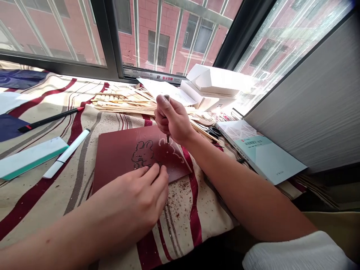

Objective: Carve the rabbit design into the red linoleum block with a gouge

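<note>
A dark red carving board (118, 153) lies flat on a striped cloth, with a rabbit outline (143, 153) cut into it. My right hand (172, 119) is closed in a fist round a carving tool (168, 139), held upright with its tip on the board just right of the rabbit. Pale shavings lie round the tip. My left hand (140, 198) rests on the board's near edge, fingers curled together and pressing down, with nothing in them.
A white marker (67, 153), a black and red pen (50, 119) and a white-green ruler (30, 157) lie to the left. Wooden sticks (123, 103), papers, a white box (216, 84), scissors (215, 132) and a book (264, 152) sit behind and right. A window runs along the back.
</note>
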`<state>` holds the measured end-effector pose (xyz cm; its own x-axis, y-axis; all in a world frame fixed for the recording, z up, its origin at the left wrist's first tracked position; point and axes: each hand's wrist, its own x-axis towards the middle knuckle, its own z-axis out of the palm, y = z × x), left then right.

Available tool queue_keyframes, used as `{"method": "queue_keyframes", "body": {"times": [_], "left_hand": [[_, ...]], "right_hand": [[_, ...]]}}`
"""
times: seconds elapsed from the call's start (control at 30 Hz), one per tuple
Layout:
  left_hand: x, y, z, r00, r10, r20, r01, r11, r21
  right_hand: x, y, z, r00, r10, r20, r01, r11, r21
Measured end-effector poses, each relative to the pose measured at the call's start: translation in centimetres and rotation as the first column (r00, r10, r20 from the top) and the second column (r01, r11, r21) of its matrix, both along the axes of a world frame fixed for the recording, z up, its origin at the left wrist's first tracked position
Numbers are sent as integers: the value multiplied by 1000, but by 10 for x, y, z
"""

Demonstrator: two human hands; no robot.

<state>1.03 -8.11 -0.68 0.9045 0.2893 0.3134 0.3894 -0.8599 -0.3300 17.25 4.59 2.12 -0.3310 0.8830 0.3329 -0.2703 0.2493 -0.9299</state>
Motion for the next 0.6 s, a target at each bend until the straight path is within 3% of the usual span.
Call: {"method": "queue_keyframes", "body": {"times": [0.17, 0.33, 0.53, 0.6], "left_hand": [[-4, 4, 5, 1000, 4, -5, -4, 999, -49], [-5, 6, 7, 1000, -1, 0, 1, 999, -53], [-5, 6, 10, 999, 17, -29, -19, 997, -70], [-6, 6, 10, 999, 25, -35, -28, 996, -87]], "right_hand": [[-2, -8, 5, 985, 148, 84, -139, 985, -104], [-4, -8, 3, 999, 45, -15, -45, 999, -18], [3, -10, 11, 955, 281, 98, -261, 948, -181], [5, -8, 14, 962, 254, 99, -235, 956, -173]]}}
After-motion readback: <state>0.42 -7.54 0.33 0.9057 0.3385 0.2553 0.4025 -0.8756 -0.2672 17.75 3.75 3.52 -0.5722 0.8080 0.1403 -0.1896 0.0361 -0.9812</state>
